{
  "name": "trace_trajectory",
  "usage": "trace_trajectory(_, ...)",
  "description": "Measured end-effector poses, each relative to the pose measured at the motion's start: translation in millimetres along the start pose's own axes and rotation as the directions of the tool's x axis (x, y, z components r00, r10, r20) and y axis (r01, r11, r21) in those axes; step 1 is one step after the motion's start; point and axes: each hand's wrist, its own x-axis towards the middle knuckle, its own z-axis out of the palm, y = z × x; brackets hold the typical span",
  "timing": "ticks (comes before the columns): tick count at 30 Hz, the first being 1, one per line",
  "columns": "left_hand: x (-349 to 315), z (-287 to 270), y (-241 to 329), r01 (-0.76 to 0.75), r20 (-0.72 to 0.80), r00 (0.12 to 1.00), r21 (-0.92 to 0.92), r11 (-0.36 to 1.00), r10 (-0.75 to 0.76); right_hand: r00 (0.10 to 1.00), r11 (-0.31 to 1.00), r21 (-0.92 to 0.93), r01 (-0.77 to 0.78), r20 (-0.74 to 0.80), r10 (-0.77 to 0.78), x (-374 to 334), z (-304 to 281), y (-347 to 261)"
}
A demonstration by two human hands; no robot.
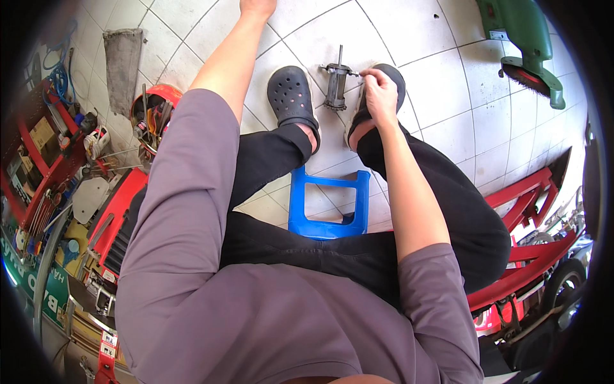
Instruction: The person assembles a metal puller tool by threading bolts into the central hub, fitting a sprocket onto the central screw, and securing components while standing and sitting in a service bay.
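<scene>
A dark metal cylindrical device (336,89), with a thin rod standing out of one end and small arms at its sides, is on the tiled floor between my feet. My right hand (382,96) is closed in a pinch at the tip of its right side arm. My left hand (258,6) reaches far forward to the upper edge, where the frame cuts it off. Its fingers cannot be seen, nor whether they hold anything. Dark clogs (291,96) cover my feet on either side of the device.
A blue plastic stool (329,229) is beneath me. To the left are a red container of tools (167,95), a worn grey flat piece (122,70) and red tool racks. A green machine with a brush (527,38) is at the far right, near a red metal frame (527,256).
</scene>
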Motion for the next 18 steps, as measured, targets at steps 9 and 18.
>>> trace_trajectory(9, -57.9, -104.5, 41.7, 0.401, 0.32, 0.914, -0.62, 0.675, -0.248, 0.722, 0.535, -0.519, 0.667, 0.27, -0.637, 32.0, 9.8, -8.0)
trace_trajectory(18, -166.0, -237.3, 42.0, 0.472, 0.608, 0.793, -0.642, 0.604, 0.027, 0.595, 0.054, -0.624, 0.779, 0.71, -0.377, 37.6, 24.1, -29.6)
